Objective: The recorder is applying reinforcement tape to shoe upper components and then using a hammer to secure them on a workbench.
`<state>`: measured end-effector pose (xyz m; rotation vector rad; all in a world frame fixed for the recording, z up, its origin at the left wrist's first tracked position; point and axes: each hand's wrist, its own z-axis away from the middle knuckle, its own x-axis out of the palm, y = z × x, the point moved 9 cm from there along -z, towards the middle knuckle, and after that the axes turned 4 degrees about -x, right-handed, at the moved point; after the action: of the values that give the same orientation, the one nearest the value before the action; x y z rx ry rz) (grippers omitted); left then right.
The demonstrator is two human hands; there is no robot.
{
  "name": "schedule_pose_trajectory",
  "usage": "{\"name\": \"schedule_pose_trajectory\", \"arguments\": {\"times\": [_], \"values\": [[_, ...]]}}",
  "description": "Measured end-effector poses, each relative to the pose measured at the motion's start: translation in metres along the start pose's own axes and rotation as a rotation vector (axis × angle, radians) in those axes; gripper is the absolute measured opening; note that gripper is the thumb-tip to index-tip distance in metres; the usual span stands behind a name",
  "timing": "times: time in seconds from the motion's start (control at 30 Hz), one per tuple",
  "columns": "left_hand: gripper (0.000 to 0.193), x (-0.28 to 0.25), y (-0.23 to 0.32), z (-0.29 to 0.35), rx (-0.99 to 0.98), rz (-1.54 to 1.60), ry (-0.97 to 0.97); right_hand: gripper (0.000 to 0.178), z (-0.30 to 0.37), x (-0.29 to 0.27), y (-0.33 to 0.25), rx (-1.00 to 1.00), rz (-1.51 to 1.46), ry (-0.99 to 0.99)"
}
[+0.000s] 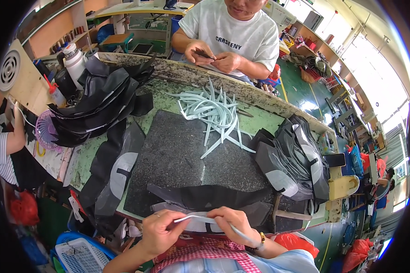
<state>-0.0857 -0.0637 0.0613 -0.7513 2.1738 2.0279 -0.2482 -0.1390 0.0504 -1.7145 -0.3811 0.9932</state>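
While the left hand [161, 231] and right hand [234, 226] pinch a pale strip [194, 214], they partly hide a dark panel [212, 197].

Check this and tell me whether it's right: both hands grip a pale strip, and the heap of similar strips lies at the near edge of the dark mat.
Not quite. The head view shows the heap of similar strips at the far edge of the dark mat. The left hand and right hand do grip a pale strip.

The strip [193, 215] is pale bluish-white; the apron [198, 256] red-and-white checked.
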Motion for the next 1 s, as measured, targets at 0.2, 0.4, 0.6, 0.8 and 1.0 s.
{"name": "schedule_pose_trajectory", "arguments": {"times": [0.2, 0.4, 0.6, 0.8, 1.0], "values": [[0.013, -0.009, -0.041, 0.002, -0.079, 0.046, -0.021, 0.018, -0.011, 0.012, -0.002, -0.204, 0.125, -0.046], [0.007, -0.019, -0.064, 0.009, -0.177, -0.04, 0.156, 0.017, -0.019, 0.01, -0.01, -0.198, 0.293, -0.044], [0.008, -0.017, -0.076, 0.009, -0.216, 0.005, 0.16, 0.016, -0.02, 0.008, 0.003, -0.086, 0.373, -0.017], [0.008, -0.016, -0.093, 0.001, -0.271, 0.02, 0.188, 0.02, -0.025, 0.018, 0.02, 0.019, 0.432, -0.015], [0.013, -0.009, -0.079, -0.007, -0.244, -0.103, 0.176, 0.021, -0.024, 0.012, 0.027, 0.099, 0.399, -0.002]]}}
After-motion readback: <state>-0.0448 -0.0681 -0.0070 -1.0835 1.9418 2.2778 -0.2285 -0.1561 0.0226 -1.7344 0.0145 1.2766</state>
